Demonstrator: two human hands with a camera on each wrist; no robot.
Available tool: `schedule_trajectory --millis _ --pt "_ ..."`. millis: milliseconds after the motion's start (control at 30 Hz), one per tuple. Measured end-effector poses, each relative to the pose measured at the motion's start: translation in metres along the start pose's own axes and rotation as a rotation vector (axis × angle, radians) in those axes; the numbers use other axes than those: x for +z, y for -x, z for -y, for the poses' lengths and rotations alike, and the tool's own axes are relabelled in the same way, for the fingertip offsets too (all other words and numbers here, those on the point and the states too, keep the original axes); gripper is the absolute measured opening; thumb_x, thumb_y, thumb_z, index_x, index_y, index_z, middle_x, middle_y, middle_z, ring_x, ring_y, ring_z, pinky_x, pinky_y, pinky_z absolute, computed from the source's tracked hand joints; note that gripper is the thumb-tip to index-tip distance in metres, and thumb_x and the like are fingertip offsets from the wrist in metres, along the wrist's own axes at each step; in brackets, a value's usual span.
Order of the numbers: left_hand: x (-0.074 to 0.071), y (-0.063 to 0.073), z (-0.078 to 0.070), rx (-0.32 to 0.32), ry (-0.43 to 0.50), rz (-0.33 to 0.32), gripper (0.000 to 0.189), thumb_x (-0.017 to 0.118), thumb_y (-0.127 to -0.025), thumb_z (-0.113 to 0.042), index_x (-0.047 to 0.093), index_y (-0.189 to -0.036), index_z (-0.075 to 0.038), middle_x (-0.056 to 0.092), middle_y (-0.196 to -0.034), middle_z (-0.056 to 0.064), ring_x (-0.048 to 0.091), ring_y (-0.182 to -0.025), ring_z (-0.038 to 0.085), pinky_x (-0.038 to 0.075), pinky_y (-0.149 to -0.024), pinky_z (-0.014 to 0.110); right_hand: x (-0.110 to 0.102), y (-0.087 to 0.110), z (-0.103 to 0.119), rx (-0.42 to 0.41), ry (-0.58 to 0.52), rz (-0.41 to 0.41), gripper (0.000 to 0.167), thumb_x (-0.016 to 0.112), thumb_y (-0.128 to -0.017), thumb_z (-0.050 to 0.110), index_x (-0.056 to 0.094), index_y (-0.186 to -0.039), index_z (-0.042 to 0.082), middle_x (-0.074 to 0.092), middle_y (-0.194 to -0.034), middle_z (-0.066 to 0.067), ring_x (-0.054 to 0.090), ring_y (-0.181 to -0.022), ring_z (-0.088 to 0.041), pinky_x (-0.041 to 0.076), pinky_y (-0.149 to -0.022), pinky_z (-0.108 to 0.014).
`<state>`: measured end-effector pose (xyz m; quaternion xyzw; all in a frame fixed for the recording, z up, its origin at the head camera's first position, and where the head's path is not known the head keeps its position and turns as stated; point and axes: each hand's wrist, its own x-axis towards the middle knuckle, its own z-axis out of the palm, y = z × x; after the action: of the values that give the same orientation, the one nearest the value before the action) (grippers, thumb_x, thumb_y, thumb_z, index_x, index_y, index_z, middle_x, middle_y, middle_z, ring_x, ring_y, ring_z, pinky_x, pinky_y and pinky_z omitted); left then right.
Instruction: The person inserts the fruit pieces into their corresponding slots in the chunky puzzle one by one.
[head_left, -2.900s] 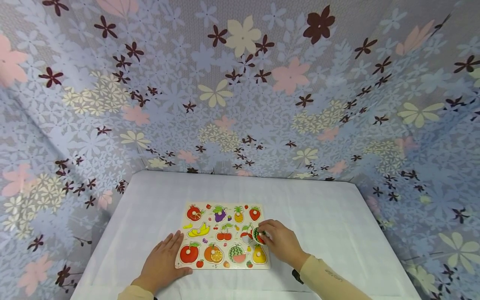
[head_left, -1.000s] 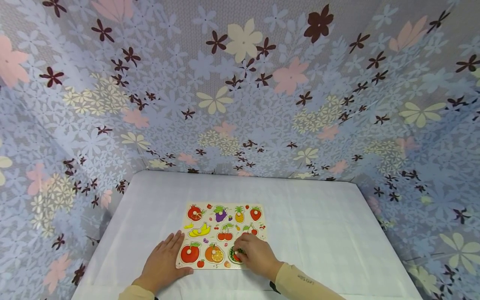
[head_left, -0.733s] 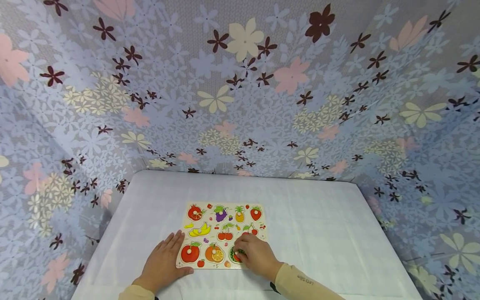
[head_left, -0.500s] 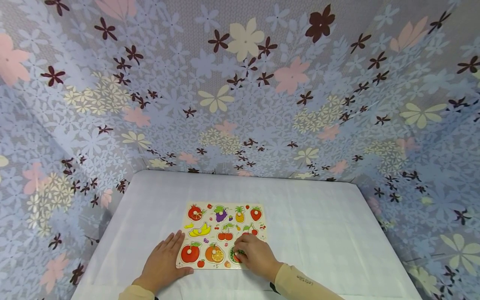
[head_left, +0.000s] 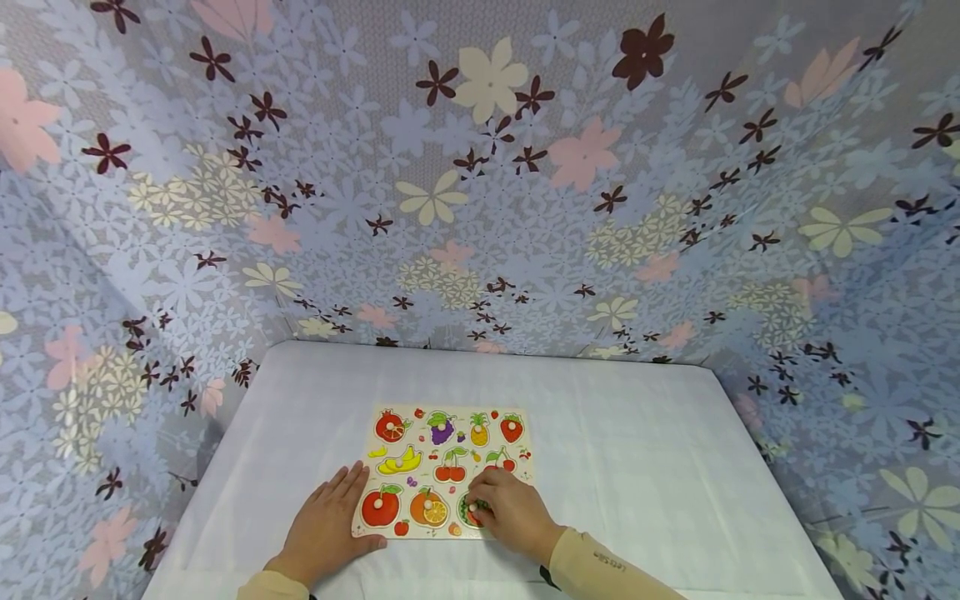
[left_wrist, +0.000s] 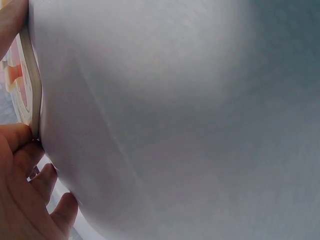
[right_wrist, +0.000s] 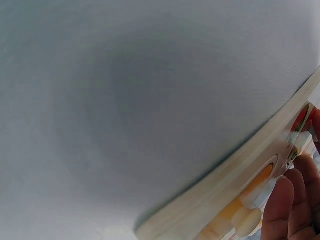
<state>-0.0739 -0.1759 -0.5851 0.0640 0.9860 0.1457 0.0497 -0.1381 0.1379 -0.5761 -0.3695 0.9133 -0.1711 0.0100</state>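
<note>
A wooden fruit puzzle board (head_left: 420, 533) lies flat on the white cloth. My left hand (head_left: 327, 525) rests at its left side, fingers stretched along the edge and thumb at the near corner. In the left wrist view the left hand's (left_wrist: 25, 185) thumb and forefinger touch the board's edge (left_wrist: 33, 85). My right hand (head_left: 517, 512) pinches the knobbed watermelon piece (head_left: 467, 515) at the watermelon recess in the near row. It covers the near right corner, hiding the pear piece in the head view. The right wrist view shows the pear piece's knob (right_wrist: 247, 221) beside the right hand (right_wrist: 295, 200).
Around the watermelon sit the apple (head_left: 380, 506), orange (head_left: 429, 507), bananas (head_left: 401, 460) and cherries (head_left: 450, 469) pieces. Pomegranate (head_left: 390, 426), grapes (head_left: 441, 427), pineapple (head_left: 479, 430) and strawberry (head_left: 512, 427) line the far row. Floral curtains (head_left: 480, 208) enclose the white table (head_left: 630, 433).
From beside the board's right edge, the right hand has carried the watermelon piece left to the near-row recess. It has barely moved over the last second. The left hand stays in place.
</note>
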Motion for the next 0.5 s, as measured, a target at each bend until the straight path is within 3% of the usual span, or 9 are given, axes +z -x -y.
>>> schedule_trajectory --millis 500 --pt "-0.0010 0.0007 -0.0008 -0.010 -0.004 0.013 0.115 0.076 -0.066 -0.073 0.042 -0.151 -0.004 0.038 -0.157 0.012 0.033 -0.143 0.036 0.029 -0.113 0.058 -0.0005 -0.0017 0.0012 0.010 -0.012 -0.017 0.010 0.078 -0.089 0.021 0.076 -0.099 0.023 0.062 -0.111 0.012 0.058 -0.106 -0.009 0.055 -0.086 -0.030"
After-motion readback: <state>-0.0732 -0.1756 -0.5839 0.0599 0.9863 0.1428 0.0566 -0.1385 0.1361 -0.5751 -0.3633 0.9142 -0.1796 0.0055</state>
